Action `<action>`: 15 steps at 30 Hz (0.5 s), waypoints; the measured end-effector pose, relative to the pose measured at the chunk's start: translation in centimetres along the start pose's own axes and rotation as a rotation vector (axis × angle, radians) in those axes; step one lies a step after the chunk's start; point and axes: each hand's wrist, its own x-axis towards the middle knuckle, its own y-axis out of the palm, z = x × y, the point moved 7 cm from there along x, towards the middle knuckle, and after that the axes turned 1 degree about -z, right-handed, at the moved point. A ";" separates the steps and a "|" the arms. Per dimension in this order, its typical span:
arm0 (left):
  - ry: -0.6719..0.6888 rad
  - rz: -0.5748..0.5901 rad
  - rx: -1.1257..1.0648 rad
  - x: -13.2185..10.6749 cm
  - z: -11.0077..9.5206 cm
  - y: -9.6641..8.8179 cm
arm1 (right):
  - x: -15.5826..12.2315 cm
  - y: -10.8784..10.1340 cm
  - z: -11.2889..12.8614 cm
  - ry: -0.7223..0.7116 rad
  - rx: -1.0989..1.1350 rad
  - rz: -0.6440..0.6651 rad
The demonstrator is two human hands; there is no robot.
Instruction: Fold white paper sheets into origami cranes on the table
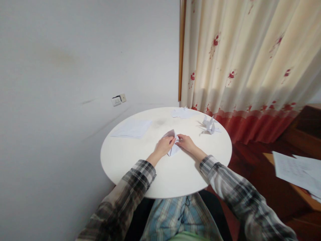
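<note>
Both my arms reach forward over the round white table (120, 167), plaid sleeves pulled down to the wrists, forearms angling inward so that my hands meet near the table's middle. My left hand (164, 145) lies knuckles up, wrist low, fingers drawn together and curled onto the folded white paper (170, 134). My right hand (186, 142) comes in from the other side, fingers pointing left, tips on the same paper and all but touching my left fingertips. The paper lies on the tabletop between and under my fingers, one pointed flap showing beyond them and another below. Whether I pinch it or only press it flat I cannot tell.

A flat stack of sheets (132, 129) lies to the left, well apart. A finished paper crane (210, 125) stands to the right, and more white paper (183, 112) sits at the far edge by the flowered curtain (250, 67).
</note>
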 end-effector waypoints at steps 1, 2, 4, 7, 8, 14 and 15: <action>0.011 0.000 0.008 0.0 -0.1 0.0 | 0.0 0.0 -0.1 0.002 -0.004 0.000; 0.024 0.000 0.014 0.0 -0.2 0.0 | 0.0 0.1 -0.1 0.004 -0.010 0.001; 0.055 -0.005 0.005 0.0 -0.4 0.0 | 0.0 0.1 -0.2 0.006 -0.024 0.003; 0.091 -0.045 -0.068 0.0 -0.6 0.0 | 0.1 0.3 -0.4 0.014 -0.046 0.016; 0.092 -0.062 -0.093 0.0 -0.6 -0.1 | 0.1 0.3 -0.4 0.019 -0.056 0.020; 0.020 -0.129 -0.109 0.0 -0.5 -1.0 | 0.1 0.1 -0.5 0.023 -0.045 0.010; 0.020 -0.135 -0.098 -0.1 -0.6 -1.1 | 0.1 0.0 -0.5 0.026 -0.033 0.002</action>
